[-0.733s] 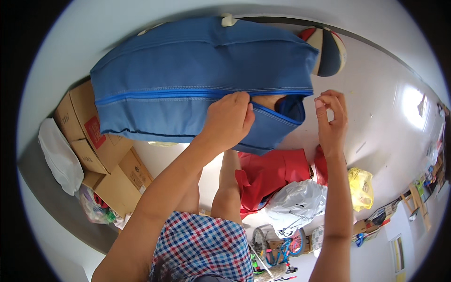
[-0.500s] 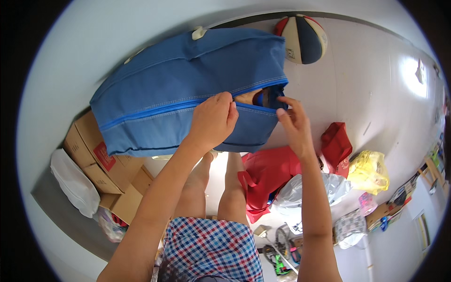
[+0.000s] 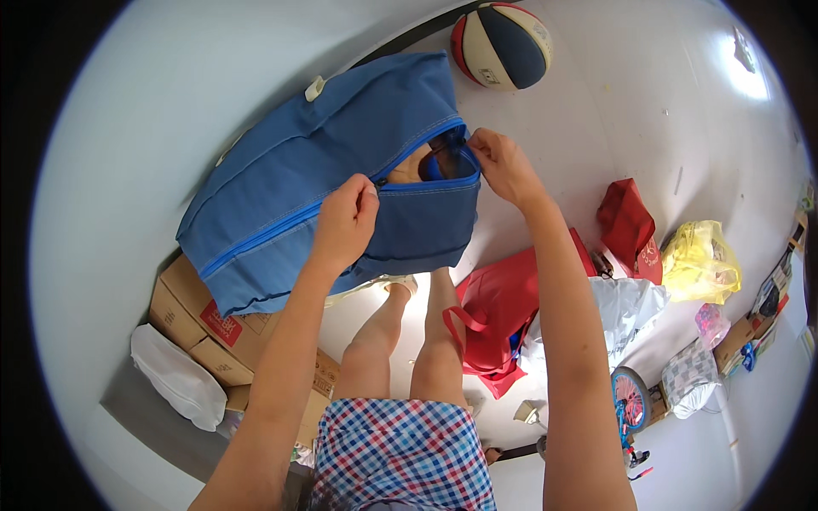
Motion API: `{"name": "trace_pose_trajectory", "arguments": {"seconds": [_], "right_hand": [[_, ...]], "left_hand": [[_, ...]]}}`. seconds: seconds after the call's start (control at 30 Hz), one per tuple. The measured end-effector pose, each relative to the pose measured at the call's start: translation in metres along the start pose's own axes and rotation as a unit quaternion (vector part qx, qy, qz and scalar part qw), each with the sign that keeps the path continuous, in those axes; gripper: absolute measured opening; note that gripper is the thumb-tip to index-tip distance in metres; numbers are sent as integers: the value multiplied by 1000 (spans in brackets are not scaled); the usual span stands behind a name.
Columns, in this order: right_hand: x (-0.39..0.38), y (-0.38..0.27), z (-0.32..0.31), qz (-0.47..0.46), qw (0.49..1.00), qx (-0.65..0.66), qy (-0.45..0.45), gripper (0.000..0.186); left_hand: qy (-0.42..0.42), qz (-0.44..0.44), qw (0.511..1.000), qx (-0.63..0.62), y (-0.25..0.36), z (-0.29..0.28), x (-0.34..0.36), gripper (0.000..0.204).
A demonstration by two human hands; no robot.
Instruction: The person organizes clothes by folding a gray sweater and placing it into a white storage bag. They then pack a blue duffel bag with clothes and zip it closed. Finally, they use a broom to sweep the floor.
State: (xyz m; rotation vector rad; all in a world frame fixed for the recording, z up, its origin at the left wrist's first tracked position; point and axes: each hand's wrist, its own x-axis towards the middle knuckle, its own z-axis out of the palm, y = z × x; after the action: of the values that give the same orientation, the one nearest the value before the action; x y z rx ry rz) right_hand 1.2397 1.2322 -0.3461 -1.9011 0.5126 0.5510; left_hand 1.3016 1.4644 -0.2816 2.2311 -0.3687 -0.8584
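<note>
A large blue fabric storage bag [image 3: 315,145] lies in front of me, with a bright blue zipper [image 3: 264,238] along its top. My left hand [image 3: 345,220] is closed in a pinch on the zipper pull [image 3: 380,181], midway along the bag. To its right the zipper is parted, and a tan item [image 3: 409,166] and a dark and blue item show inside; their kind cannot be made out. At the right end of the opening, my right hand [image 3: 504,163] pinches the bag's corner beside the zipper end.
A basketball [image 3: 503,47] rests by the wall beyond the bag. Cardboard boxes [image 3: 183,307] and a white bag [image 3: 177,375] stand at left. On the right are a red bag [image 3: 503,298], a silvery plastic bag [image 3: 630,311], a yellow plastic bag [image 3: 701,262] and a small bicycle [image 3: 630,400].
The zipper opening has grown longer and wider as my left hand moved along the bag to the left. My right hand, its fingers apart before, now grips the bag's right end. The view has shifted.
</note>
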Motion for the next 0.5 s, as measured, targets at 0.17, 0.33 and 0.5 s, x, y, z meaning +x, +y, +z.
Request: {"name": "trace_pose_trajectory", "arguments": {"seconds": [0.17, 0.33, 0.5], "right_hand": [[1, 9, -1, -6, 992, 126, 13, 14], [4, 11, -4, -20, 984, 143, 106, 11], [-37, -66, 29, -159, 956, 76, 236, 12]], "left_hand": [[145, 180, 962, 148, 17, 8, 5, 13], [120, 169, 973, 103, 16, 7, 9, 31], [69, 132, 975, 164, -9, -19, -3, 38]]}}
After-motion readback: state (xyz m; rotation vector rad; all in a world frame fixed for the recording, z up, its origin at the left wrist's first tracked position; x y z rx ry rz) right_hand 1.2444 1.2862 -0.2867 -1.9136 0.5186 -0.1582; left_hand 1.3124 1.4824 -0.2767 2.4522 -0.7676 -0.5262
